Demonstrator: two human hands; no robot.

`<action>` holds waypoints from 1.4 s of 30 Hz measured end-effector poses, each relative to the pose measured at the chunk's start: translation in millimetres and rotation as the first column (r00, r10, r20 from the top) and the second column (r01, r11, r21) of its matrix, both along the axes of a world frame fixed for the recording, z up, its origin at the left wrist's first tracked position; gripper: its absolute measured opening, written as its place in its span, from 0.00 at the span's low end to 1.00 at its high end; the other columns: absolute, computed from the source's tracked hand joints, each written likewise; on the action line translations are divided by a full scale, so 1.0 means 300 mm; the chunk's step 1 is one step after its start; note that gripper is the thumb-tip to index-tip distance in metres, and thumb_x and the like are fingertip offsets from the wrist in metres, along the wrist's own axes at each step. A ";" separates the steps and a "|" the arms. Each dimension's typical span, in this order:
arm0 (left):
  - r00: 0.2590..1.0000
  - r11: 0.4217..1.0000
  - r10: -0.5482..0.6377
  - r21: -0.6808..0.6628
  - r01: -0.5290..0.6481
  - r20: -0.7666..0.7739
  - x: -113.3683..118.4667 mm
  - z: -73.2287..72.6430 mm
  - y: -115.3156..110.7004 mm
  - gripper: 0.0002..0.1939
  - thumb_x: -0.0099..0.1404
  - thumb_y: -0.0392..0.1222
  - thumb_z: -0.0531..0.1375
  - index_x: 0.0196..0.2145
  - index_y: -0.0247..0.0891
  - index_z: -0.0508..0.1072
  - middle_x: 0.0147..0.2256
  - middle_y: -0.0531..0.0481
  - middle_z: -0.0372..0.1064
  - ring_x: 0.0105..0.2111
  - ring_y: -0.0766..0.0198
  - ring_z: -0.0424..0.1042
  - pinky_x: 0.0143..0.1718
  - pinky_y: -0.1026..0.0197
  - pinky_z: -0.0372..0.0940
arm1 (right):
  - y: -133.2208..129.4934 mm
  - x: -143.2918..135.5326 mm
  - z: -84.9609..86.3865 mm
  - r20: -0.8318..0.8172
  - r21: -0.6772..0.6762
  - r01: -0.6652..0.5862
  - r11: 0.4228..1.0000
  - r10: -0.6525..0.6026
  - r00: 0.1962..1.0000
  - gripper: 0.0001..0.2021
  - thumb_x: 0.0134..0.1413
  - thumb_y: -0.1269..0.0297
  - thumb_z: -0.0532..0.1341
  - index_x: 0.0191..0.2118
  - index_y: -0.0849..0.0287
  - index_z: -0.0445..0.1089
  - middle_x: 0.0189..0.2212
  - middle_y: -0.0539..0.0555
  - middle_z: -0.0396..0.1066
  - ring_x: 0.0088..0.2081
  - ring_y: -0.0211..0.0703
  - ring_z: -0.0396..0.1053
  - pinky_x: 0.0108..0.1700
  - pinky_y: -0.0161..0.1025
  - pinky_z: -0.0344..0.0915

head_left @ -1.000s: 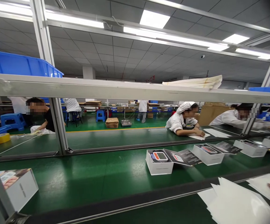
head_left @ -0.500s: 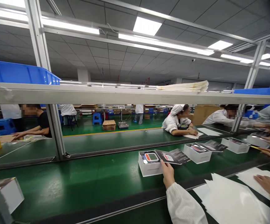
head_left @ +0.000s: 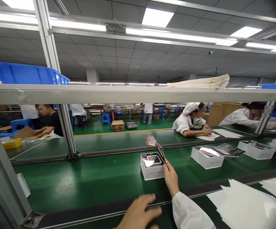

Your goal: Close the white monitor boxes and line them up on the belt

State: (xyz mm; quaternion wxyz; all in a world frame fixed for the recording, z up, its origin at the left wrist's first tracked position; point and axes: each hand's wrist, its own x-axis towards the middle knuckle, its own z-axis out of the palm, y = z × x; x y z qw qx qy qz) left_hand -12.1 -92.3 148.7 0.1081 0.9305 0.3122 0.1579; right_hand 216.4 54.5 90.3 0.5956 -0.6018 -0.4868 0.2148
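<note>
An open white box [head_left: 152,171] stands on the green belt, with a device with a red-and-white edge and a screen inside. At its right side my right hand [head_left: 171,178], in a white sleeve, is closed on the dark printed flap [head_left: 161,153], which stands nearly upright. A blurred reddish-grey printed piece shows above the box; its link to the flap cannot be made out. My left hand [head_left: 140,214] is at the bottom centre, blurred, fingers apart and holding nothing, nearer to me than the box.
More open boxes [head_left: 207,162] line the belt to the right. White sheets [head_left: 250,203] lie at the lower right, where part of another person's hand shows. A metal post [head_left: 6,171] stands at left; a shelf bar [head_left: 119,95] crosses above. People sit across the belt.
The flap has swung up from lying open at the right to nearly upright, with my right hand on it. My left hand has come into view. The view has shifted slightly.
</note>
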 end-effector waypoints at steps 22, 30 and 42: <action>0.945 0.897 0.301 0.372 -0.237 -0.123 -0.061 0.208 0.340 0.55 0.50 0.40 0.72 0.67 0.62 0.48 0.69 0.45 0.37 0.66 0.33 0.36 0.63 0.34 0.37 | 0.010 -0.124 -0.028 -0.222 0.085 -0.331 0.940 0.341 0.913 0.33 0.56 0.37 0.51 0.56 0.58 0.71 0.51 0.58 0.73 0.50 0.52 0.71 0.51 0.45 0.67; 0.874 0.942 0.316 0.234 -0.242 -0.370 -0.077 0.301 0.367 0.49 0.53 0.60 0.69 0.67 0.60 0.51 0.50 0.42 0.63 0.49 0.43 0.65 0.48 0.47 0.61 | -0.058 -0.184 -0.028 0.326 -0.044 -0.264 0.964 0.263 0.908 0.25 0.62 0.50 0.47 0.55 0.56 0.72 0.50 0.56 0.73 0.52 0.52 0.68 0.56 0.49 0.61; 0.937 0.881 0.317 0.412 -0.233 -0.149 -0.109 0.220 0.202 0.43 0.59 0.48 0.68 0.67 0.52 0.52 0.69 0.41 0.39 0.68 0.38 0.38 0.64 0.33 0.39 | -0.073 -0.188 -0.032 0.269 0.075 -0.189 0.979 0.163 0.949 0.22 0.61 0.54 0.49 0.43 0.57 0.77 0.42 0.57 0.77 0.45 0.50 0.73 0.50 0.44 0.65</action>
